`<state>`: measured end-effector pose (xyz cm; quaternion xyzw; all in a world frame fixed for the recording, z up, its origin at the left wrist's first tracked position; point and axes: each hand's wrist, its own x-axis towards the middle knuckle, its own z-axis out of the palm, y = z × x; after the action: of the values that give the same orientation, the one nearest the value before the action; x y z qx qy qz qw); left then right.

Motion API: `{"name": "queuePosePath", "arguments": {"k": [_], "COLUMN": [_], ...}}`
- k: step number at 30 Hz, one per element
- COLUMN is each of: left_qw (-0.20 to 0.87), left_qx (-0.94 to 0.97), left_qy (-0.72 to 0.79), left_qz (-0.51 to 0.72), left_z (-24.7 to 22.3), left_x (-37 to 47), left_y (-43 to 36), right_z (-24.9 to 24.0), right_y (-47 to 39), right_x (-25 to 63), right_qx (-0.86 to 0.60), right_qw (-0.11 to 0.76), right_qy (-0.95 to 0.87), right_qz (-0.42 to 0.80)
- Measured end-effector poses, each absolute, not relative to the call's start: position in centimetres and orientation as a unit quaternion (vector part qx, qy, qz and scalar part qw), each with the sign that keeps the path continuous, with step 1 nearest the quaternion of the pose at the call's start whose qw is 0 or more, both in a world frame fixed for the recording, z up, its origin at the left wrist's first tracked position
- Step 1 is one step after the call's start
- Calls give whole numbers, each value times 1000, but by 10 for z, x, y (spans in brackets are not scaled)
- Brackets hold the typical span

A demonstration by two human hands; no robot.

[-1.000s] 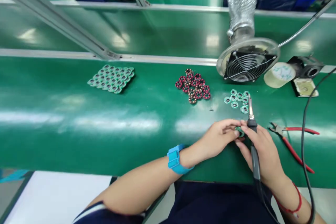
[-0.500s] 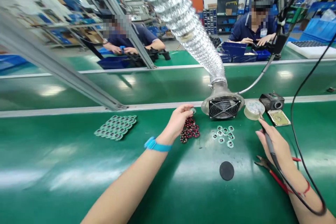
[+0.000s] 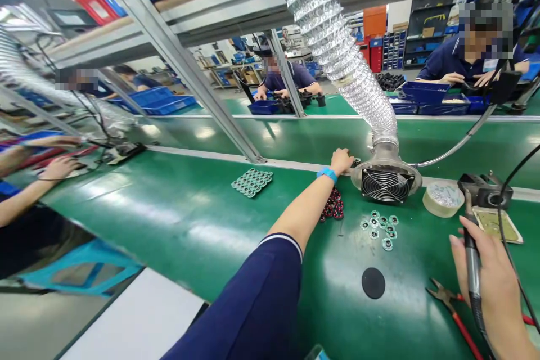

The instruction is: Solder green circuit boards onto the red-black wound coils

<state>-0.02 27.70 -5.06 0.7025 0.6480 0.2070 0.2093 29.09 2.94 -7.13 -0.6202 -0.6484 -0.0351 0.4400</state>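
Note:
My left hand, with a blue wrist strap, is stretched far out to the back rail beside the extraction fan; its fingers are closed on a small dark part that is barely visible. My right hand grips a soldering iron, tip pointing up toward the tape roll. A pile of red wound coils lies under my left forearm. Several small round green boards lie right of it. A black round pad sits near the front.
A panel of green boards lies further left. Red-handled cutters, an iron stand and a sponge tray are at the right. A foil duct rises from the fan. Another person's hands work at the left; others sit opposite.
My view swung up and left. My left hand went from the coil pile further back to the rail beside the fan. My right hand with the iron dropped lower right.

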Motion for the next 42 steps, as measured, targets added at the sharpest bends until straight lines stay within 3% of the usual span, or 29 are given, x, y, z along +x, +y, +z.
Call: {"name": "queuePosePath", "arguments": {"k": [11,19,24,30,35,39,42], "left_qw": [219,161,169,274,348,497,549], "left_qx": [808,836,830,850,855,765,738], "left_qy": [531,499,497,383,276,307,320], "left_qz": [131,162,191,237,267,273,226], "left_z": [-50,-62,-65,-33,-25,-23,-24], "left_x": [-75,-57,-35,-1,12,10,10], "left_y": [150,101,86,47,31,30,29], "right_z": [-58,-68,-70,-57,-54,-58,-60], "right_y": [15,11,9,-9,-20,-27,-33], "right_x": [278,278,270,221,199,199,197], "right_qx": [-589,-627,-591,-508,-500,-486,-480], "right_qw": [455,462,439,371,444,502,514], "right_qy": [-666,-612,-666,-739,-682,-643,-640], "right_qz": [45,134,121,242,296,313,310]}}
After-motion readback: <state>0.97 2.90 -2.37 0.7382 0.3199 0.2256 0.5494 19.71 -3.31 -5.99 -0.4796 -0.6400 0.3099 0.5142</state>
